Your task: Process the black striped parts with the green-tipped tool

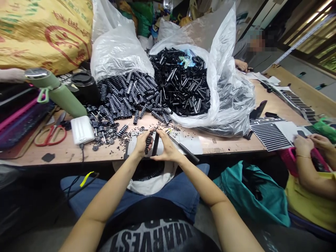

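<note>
At the table's front edge, my left hand [140, 144] is closed around a black ribbed roller with pale bands [147, 145]. My right hand [168, 148] grips a narrow black plastic piece [155, 142] upright between thumb and fingers, right beside the roller. Both hands are over a pale sheet [195, 144]. A thin metal tool with a dark handle [187, 151] lies just right of my right hand. Beyond my hands, more ribbed rollers [126, 96] are heaped, with small dark discs [107, 134] and tiny parts scattered in front.
A plastic bag of black parts [183, 85] stands behind. To the left are red-handled scissors [51, 134], a white power bank [82, 130] and a green bottle [59, 92]. A co-worker's hands [304, 145] are at the right, near a striped sheet [270, 133]. A teal bag [252, 199] hangs below.
</note>
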Action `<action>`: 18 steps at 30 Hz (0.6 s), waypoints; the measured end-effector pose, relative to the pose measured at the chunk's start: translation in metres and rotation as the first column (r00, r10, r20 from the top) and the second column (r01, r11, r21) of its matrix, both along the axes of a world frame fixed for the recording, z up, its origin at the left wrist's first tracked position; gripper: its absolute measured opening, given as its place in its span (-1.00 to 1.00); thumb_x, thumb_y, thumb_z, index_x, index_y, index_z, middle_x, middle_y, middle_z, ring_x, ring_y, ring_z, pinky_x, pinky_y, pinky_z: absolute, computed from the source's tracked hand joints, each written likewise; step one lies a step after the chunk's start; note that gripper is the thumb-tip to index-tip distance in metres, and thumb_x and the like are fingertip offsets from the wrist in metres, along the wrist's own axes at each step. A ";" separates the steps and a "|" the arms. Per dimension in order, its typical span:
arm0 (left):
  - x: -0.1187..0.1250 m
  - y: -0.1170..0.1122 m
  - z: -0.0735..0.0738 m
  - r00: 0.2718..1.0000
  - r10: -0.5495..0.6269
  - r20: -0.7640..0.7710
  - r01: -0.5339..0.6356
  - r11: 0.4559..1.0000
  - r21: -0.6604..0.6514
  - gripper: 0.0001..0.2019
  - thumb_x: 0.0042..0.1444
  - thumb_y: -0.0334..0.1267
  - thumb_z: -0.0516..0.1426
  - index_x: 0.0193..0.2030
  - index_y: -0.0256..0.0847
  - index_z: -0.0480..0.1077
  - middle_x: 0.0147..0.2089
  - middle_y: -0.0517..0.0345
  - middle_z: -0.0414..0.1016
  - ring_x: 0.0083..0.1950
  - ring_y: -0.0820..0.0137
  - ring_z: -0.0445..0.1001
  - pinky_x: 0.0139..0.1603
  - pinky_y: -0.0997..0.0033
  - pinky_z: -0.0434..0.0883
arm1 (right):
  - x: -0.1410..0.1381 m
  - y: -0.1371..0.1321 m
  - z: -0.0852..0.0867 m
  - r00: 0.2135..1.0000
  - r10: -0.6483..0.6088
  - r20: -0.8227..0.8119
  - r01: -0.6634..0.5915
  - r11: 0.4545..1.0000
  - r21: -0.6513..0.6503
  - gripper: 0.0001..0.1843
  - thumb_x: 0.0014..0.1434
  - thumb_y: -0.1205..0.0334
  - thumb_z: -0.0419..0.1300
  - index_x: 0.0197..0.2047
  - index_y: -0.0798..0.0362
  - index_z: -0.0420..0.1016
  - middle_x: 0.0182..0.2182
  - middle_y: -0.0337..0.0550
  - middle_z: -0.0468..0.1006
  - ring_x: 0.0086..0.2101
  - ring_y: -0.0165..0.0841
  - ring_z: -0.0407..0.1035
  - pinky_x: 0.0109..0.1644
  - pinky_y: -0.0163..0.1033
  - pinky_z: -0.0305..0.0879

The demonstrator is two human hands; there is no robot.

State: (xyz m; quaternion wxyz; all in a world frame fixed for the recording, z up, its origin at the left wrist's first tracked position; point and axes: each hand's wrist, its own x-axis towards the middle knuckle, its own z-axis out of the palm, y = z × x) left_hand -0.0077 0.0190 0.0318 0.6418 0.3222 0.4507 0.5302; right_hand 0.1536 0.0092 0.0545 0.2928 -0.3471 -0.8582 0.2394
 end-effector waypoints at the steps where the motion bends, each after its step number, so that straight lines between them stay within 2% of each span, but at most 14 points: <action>1: 0.003 -0.001 0.005 0.999 0.027 0.023 -0.027 0.999 -0.017 -0.60 0.07 -0.01 0.14 -0.07 -0.27 0.43 -0.60 0.34 0.29 -0.73 0.58 0.20 -0.76 0.60 0.11 | -0.001 -0.002 0.003 1.000 0.021 -0.006 -0.021 1.000 0.012 0.24 -0.14 -0.04 0.41 0.40 0.11 -0.26 0.30 0.18 0.02 0.32 -0.10 -0.11 0.39 0.04 -0.10; 5: 0.014 -0.007 0.024 0.994 0.068 0.088 -0.056 0.991 -0.125 -0.70 0.01 -0.05 0.17 -0.30 -0.29 0.40 -0.56 0.26 0.36 -0.66 0.48 0.36 -0.67 0.49 0.32 | -0.004 -0.005 0.006 0.999 0.034 -0.004 -0.034 0.999 0.009 0.25 -0.14 -0.04 0.41 0.40 0.09 -0.30 0.30 0.19 0.03 0.32 -0.09 -0.10 0.39 0.05 -0.10; 9: 0.019 -0.013 0.037 0.997 0.030 0.074 -0.017 0.984 -0.179 -0.68 0.02 -0.02 0.19 -0.30 -0.28 0.35 -0.57 0.26 0.34 -0.67 0.43 0.40 -0.69 0.48 0.35 | -0.002 -0.006 0.007 1.000 0.024 0.005 -0.024 1.000 -0.004 0.30 -0.20 -0.07 0.44 0.39 0.11 -0.27 0.31 0.20 0.01 0.33 -0.07 -0.13 0.40 0.06 -0.11; 14: 0.023 -0.014 0.041 0.998 -0.006 0.056 0.020 0.969 -0.245 -0.72 0.10 -0.06 0.16 -0.36 -0.28 0.32 -0.64 0.25 0.31 -0.71 0.43 0.37 -0.73 0.51 0.33 | 0.000 -0.009 0.006 0.998 -0.024 -0.054 0.023 0.999 -0.032 0.21 -0.19 0.00 0.44 0.37 0.14 -0.16 0.26 0.19 0.11 0.28 -0.08 0.01 0.37 0.02 -0.02; 18: 0.025 -0.013 0.040 0.997 -0.044 0.058 0.058 0.962 -0.266 -0.75 0.14 -0.11 0.14 -0.35 -0.30 0.34 -0.64 0.26 0.30 -0.72 0.43 0.37 -0.75 0.52 0.31 | 0.000 -0.011 0.000 0.991 -0.066 -0.114 0.059 0.996 -0.064 0.21 -0.27 0.08 0.46 0.34 0.13 -0.09 0.21 0.17 0.17 0.24 -0.08 0.08 0.33 0.02 0.07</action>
